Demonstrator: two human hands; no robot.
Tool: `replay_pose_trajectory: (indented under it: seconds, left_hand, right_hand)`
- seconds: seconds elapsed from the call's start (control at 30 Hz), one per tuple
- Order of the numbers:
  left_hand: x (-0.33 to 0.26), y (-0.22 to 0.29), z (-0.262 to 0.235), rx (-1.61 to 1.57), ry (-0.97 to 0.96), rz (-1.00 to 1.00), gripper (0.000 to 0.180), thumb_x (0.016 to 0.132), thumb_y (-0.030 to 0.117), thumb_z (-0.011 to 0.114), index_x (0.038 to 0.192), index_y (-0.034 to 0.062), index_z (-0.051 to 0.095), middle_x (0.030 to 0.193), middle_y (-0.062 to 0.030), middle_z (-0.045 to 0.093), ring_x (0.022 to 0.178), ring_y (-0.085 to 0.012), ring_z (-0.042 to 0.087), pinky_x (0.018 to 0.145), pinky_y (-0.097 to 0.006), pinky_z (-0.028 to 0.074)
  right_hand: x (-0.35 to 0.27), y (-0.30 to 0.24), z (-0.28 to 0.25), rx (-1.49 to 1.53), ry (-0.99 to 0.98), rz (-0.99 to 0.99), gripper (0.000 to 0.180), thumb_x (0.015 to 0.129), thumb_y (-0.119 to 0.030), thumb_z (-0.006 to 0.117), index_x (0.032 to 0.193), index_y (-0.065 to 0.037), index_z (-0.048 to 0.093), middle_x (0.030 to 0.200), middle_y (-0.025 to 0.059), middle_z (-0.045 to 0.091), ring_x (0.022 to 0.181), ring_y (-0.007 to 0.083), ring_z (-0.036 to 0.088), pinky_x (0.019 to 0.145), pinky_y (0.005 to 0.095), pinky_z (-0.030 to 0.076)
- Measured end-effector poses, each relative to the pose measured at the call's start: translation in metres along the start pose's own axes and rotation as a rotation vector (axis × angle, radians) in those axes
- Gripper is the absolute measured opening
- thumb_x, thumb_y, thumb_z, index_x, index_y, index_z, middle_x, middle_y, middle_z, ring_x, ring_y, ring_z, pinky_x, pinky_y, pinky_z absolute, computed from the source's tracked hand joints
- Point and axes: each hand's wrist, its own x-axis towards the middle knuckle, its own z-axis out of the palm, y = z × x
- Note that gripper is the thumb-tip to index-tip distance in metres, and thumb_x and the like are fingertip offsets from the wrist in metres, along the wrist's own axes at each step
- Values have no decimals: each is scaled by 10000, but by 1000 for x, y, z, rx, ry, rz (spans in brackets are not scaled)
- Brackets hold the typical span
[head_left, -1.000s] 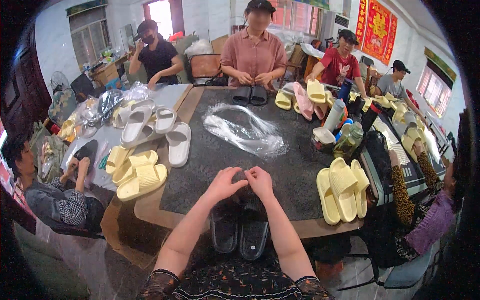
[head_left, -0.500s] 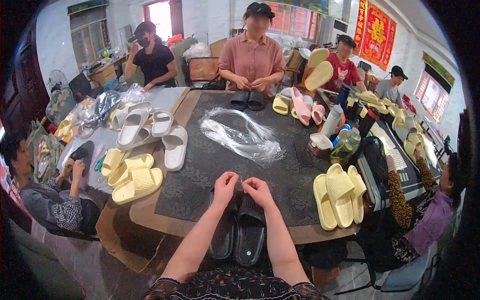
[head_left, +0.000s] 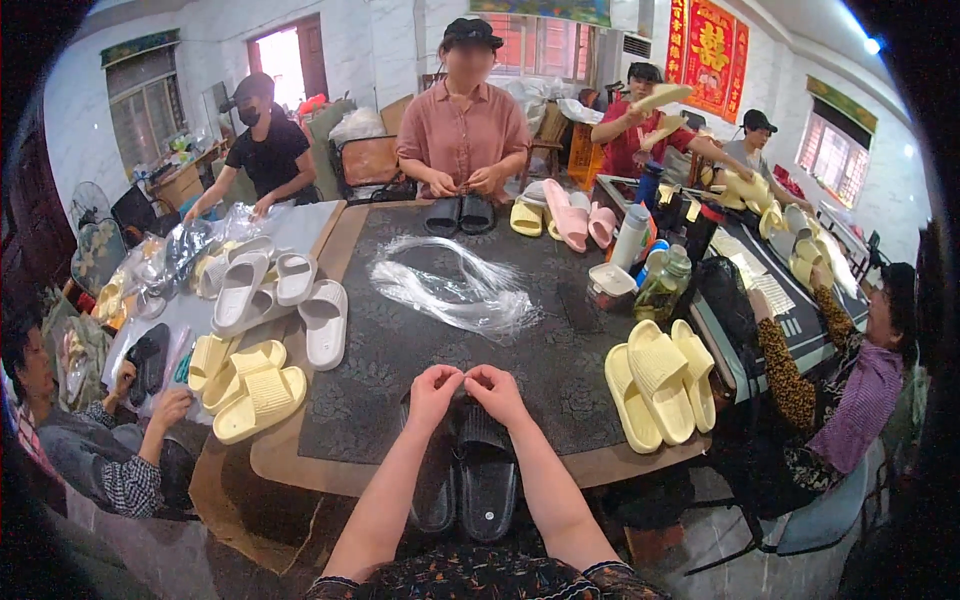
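A pair of black slide slippers (head_left: 487, 490) lies side by side in front of me, toes at the table and heels over its near edge. Above their straps, my left hand (head_left: 433, 393) and my right hand (head_left: 497, 393) meet with fingertips pinched together. Whatever is between the fingers is too small to make out. Beyond them a loose bundle of clear, shiny plastic strands (head_left: 450, 295) is spread on the dark patterned tabletop (head_left: 350, 400).
Yellow slippers (head_left: 262, 402) and grey slippers (head_left: 325, 325) are piled at left; more yellow slippers (head_left: 650, 385) lie at right. A bottle (head_left: 664, 290) and a lidded tub (head_left: 609, 283) stand behind those. Across the table, a person (head_left: 465, 130) handles black slippers (head_left: 460, 213). Other people work around.
My hands have drawn together until the fingertips meet. At left, a person's black slipper now lies on the table. The person in red has swung yellow slippers lower. The whole view has shifted slightly.
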Motion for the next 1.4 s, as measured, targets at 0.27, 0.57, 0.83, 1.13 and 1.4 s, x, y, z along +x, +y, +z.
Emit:
replay_pose_trajectory:
  seconds: [0.27, 0.57, 0.83, 1.13, 1.4]
  left_hand:
    - [1, -6, 1, -43, 124, 21, 164, 824, 151, 669, 884, -1, 662, 781, -45, 658, 715, -102, 595, 672, -258, 476]
    - [-1, 3, 0, -40, 52, 46, 129, 837, 127, 653, 897, 13, 653, 750, -6, 633, 691, -83, 571, 656, -245, 464]
    - [0, 2, 0, 67, 18, 25, 136, 838, 123, 659, 885, -3, 642, 772, -1, 632, 716, -63, 559, 666, -238, 459]
    - [-4, 7, 0, 6, -26, 12, 122, 839, 111, 650, 900, 5, 644, 775, -10, 638, 721, -70, 570, 677, -236, 468]
    - [-4, -4, -1, -6, 33, 9, 108, 839, 100, 642, 894, 7, 638, 783, -12, 635, 733, -79, 572, 686, -243, 469]
  right_hand:
    - [-6, -18, 2, -276, 105, 65, 174, 816, -186, 666, 876, -22, 657, 704, -14, 629, 601, 47, 516, 558, 230, 422]
    - [-2, -9, 1, -123, 186, -11, 156, 827, -183, 665, 866, -33, 658, 704, -16, 624, 620, 55, 525, 582, 229, 429]
    - [-1, -12, -1, -164, 160, -75, 157, 820, -184, 679, 853, -31, 666, 681, -35, 601, 617, 45, 506, 572, 224, 420]
    - [-2, -3, 0, -203, 96, -74, 194, 811, -213, 692, 863, -28, 667, 715, -15, 618, 650, 62, 530, 616, 240, 446]
    - [-3, -11, 0, -182, 95, 13, 186, 812, -198, 691, 865, -22, 659, 707, -21, 619, 637, 53, 525, 592, 232, 441]
